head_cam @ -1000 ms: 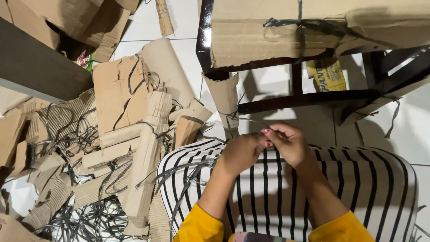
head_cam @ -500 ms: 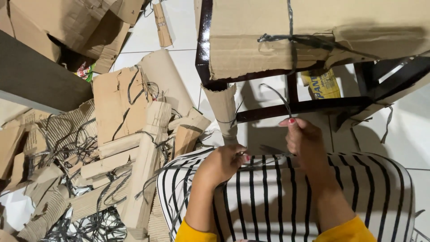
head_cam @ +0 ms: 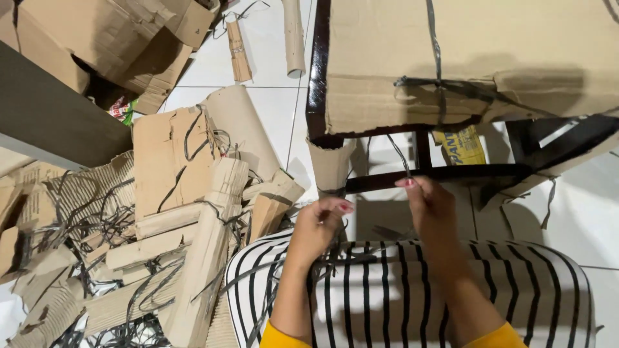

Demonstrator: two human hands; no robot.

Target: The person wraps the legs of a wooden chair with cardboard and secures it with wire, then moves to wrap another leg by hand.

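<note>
My right hand point(head_cam: 431, 207) is raised in front of the dark wooden chair rail point(head_cam: 451, 174) and pinches a thin black plastic strap point(head_cam: 398, 153) that runs up toward the cardboard-wrapped chair seat point(head_cam: 464, 58). My left hand point(head_cam: 317, 225) is lower and to the left, fingers closed on the other end of the strap near the cardboard-wrapped chair leg point(head_cam: 330, 166). Both hands are over my black-and-white striped lap point(head_cam: 412, 296). More black strap point(head_cam: 438, 90) is tied around the cardboard on the seat.
A heap of torn cardboard pieces and rolls tangled with black straps point(head_cam: 161, 232) covers the floor at left. A dark board point(head_cam: 51, 122) slants at far left. Cardboard tubes point(head_cam: 293, 38) lie on white tiles point(head_cam: 258, 58). A yellow packet point(head_cam: 461, 145) lies under the chair.
My hands were together over my lap; the right hand has risen to the chair rail pulling the strap up, and the left hand has shifted left. The view has moved closer to the chair.
</note>
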